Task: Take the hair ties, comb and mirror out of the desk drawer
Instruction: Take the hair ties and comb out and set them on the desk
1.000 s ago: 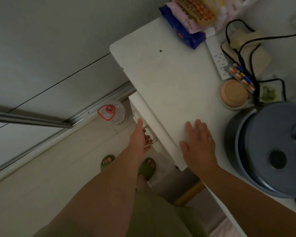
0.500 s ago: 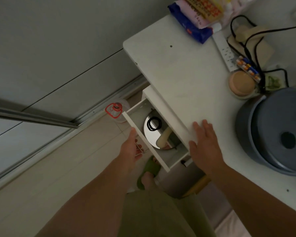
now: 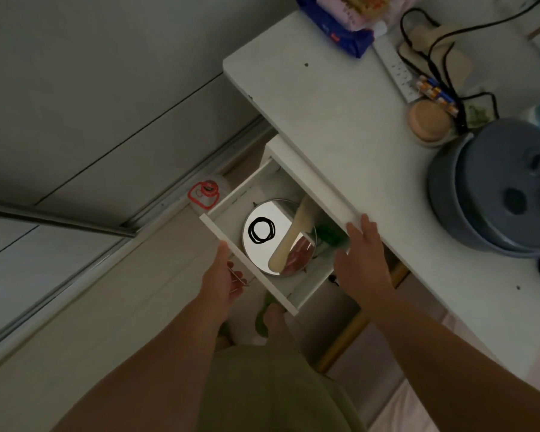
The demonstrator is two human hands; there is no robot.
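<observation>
The white desk drawer (image 3: 247, 263) stands pulled out below the desk top (image 3: 334, 126). Inside lies a round mirror (image 3: 262, 254) face up. Black hair ties (image 3: 261, 231) rest in a ring on the mirror's left half. A cream comb (image 3: 292, 236) lies slanted across the mirror's right side. My left hand (image 3: 223, 279) is shut on the drawer's metal handle at its front. My right hand (image 3: 360, 260) hovers with fingers apart at the desk edge, over the drawer's right end, holding nothing.
On the desk stand a grey round pot (image 3: 499, 188), a tan round case (image 3: 429, 121), a white power strip (image 3: 395, 71) with black cables, and snack packets (image 3: 340, 23). A clear jar with a red lid (image 3: 206, 191) sits on the floor left of the drawer.
My left hand has pulled the drawer from shut to wide open, uncovering the mirror, hair ties and comb. My right hand has slid from flat on the desk top to its edge.
</observation>
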